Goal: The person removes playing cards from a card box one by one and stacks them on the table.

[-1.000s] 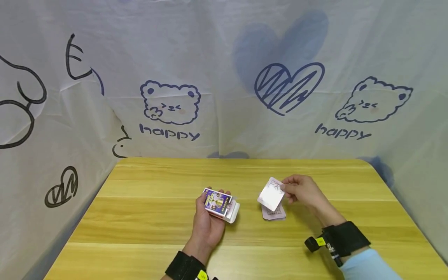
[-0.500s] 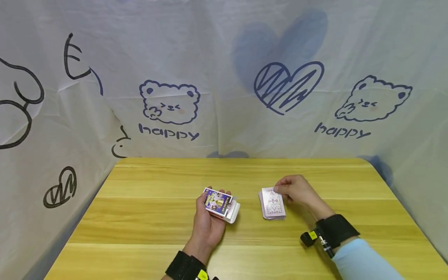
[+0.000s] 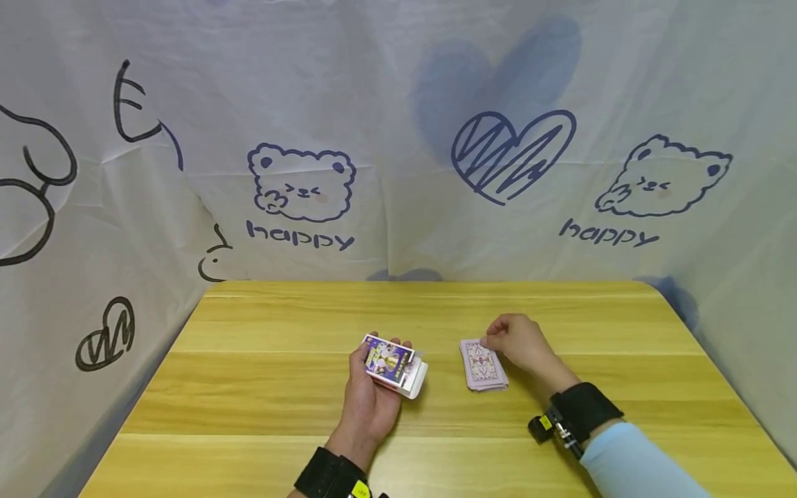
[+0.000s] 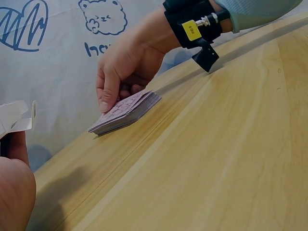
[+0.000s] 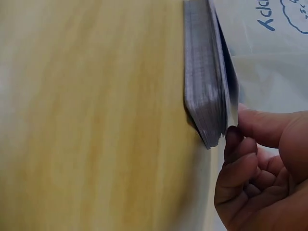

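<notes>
My left hand (image 3: 372, 408) holds a playing-card box (image 3: 387, 360) with a purple picture front, its white end flap (image 3: 416, 380) sticking out toward the right. To the right of it, a deck of playing cards (image 3: 481, 368) lies face down on the table, showing an ornate pinkish back. My right hand (image 3: 524, 344) pinches the far right corner of the top card between thumb and forefinger. In the right wrist view that top card (image 5: 232, 91) is lifted slightly off the deck at the pinched end. The deck's stacked edges (image 4: 137, 115) show in the left wrist view.
The wooden table (image 3: 261, 401) runs back to a white cloth (image 3: 386, 83) with bear and heart drawings, which also hangs along both sides. Black straps (image 3: 588, 409) with small cameras circle both wrists.
The right hand has brought a raised card down and left onto the deck, where it now lies nearly lined up with the rest. The left hand and box stay in place.
</notes>
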Demonstrator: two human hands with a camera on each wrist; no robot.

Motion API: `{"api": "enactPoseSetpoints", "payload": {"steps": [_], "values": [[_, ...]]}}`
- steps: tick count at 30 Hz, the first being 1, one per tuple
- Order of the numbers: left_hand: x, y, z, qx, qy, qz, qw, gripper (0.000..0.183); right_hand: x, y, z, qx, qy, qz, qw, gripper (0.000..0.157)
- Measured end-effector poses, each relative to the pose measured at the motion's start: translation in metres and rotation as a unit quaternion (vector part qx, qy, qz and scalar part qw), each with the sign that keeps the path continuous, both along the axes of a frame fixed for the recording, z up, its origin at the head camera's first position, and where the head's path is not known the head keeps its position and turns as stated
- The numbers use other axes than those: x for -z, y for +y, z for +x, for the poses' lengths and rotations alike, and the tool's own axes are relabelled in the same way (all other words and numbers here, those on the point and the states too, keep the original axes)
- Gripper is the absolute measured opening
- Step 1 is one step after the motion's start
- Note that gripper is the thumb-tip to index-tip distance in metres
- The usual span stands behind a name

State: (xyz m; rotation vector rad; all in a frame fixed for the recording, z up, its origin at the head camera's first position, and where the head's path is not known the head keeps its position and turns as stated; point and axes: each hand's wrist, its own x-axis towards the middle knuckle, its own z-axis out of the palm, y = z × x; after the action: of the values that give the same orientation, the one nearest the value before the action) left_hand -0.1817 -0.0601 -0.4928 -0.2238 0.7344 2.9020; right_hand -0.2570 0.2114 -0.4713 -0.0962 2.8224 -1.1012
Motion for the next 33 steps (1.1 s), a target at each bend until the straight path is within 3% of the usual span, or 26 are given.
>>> {"api": "enactPoseSetpoints", "payload": {"steps": [10,22,26,33], "values": [[0.001,-0.001,-0.001,0.002,0.009,-0.008,0.9999,0.054,0.003,-0.003,0.000,0.006,0.023,0.050,0.998,0.021],[0.002,0.000,0.000,0.004,0.004,-0.007,1.0000,0.053,0.000,-0.001,0.004,0.013,0.039,0.046,0.998,0.021],[0.002,0.000,0.000,0.006,0.007,-0.007,0.9999,0.054,-0.007,-0.001,0.010,0.024,0.059,0.017,0.998,0.018],[0.002,-0.001,0.001,0.006,0.013,-0.008,0.9999,0.056,-0.030,-0.027,0.032,0.036,0.082,-0.090,0.992,0.028]]}}
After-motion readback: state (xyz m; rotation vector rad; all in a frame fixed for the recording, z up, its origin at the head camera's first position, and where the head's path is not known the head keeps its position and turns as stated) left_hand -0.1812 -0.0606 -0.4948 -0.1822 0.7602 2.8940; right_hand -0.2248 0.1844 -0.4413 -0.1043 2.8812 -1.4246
